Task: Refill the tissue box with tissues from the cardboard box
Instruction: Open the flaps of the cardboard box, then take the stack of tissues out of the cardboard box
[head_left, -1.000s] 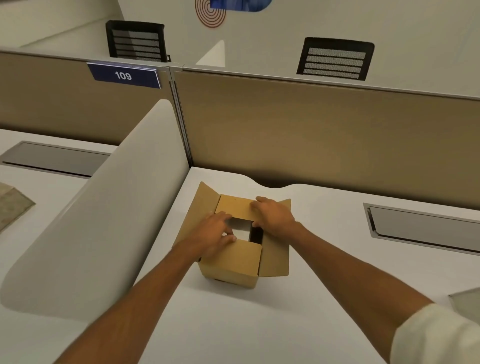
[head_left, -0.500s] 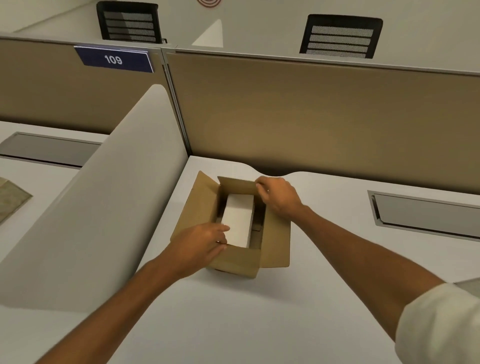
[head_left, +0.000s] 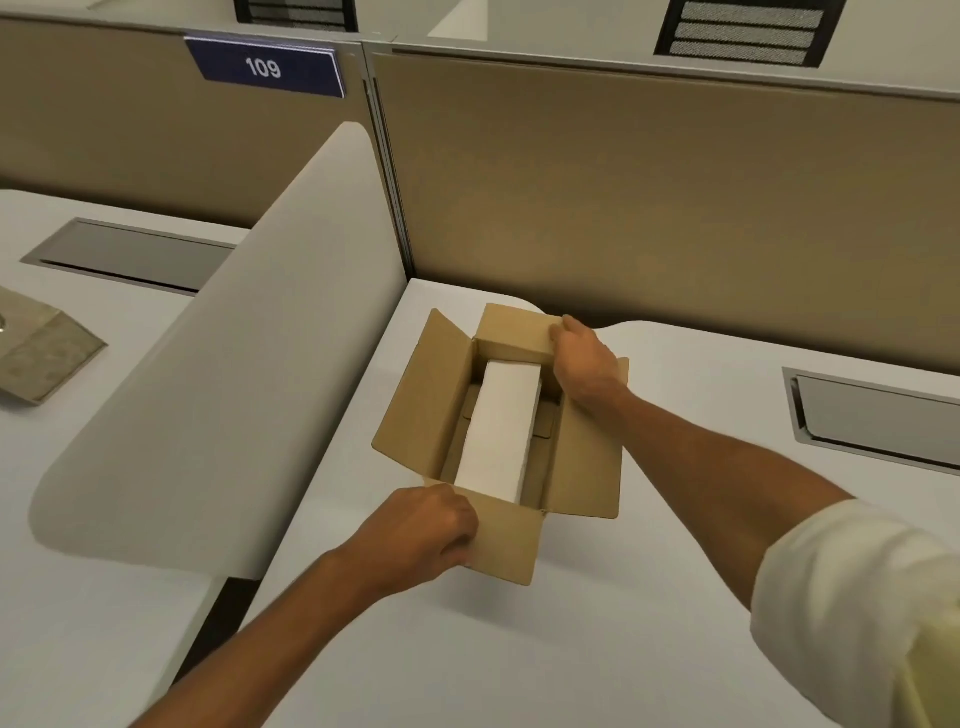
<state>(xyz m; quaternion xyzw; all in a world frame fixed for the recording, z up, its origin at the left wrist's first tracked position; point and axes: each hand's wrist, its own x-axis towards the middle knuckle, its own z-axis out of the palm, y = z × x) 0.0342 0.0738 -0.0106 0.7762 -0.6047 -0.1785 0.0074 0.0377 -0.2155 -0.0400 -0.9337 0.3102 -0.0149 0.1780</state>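
My left hand (head_left: 422, 530) is curled into a loose fist around the near flap (head_left: 506, 540) of the cardboard box (head_left: 415, 421), thumb on top, pressing that flap outward and down toward me. My right hand (head_left: 584, 364) reaches across to the far end, fingers hooked over the edge of the far flap (head_left: 511, 330) and holding it folded back; its forearm lies over the right side flap (head_left: 587, 467). Both arms are bare, with a pale cream sleeve (head_left: 852, 597) bunched at my right upper arm.

The box is plain brown corrugated card, matte, with crisp fold lines, and all four flaps stand open. It sits on the white desk (head_left: 519, 649), near the back corner. Inside lies a long white rectangular block of tissues (head_left: 501, 431), smooth-faced and sharp-edged, running lengthwise from the near end to the far end, with dark gaps on either side. I cannot tell whether it is wrapped.

A rounded, off-white divider panel (head_left: 234, 364) rises just left of the box, separating this desk from the neighbouring one. Beyond stand tan fabric partition walls (head_left: 649, 197); a dark blue plate (head_left: 265, 67) reading 109 hangs on the left one. Grey metal cable hatches are set into each desk, one at right (head_left: 878, 421) and one at left (head_left: 130, 254). A beige, stone-textured tissue box (head_left: 41, 348) rests on the left desk, well apart from the carton.
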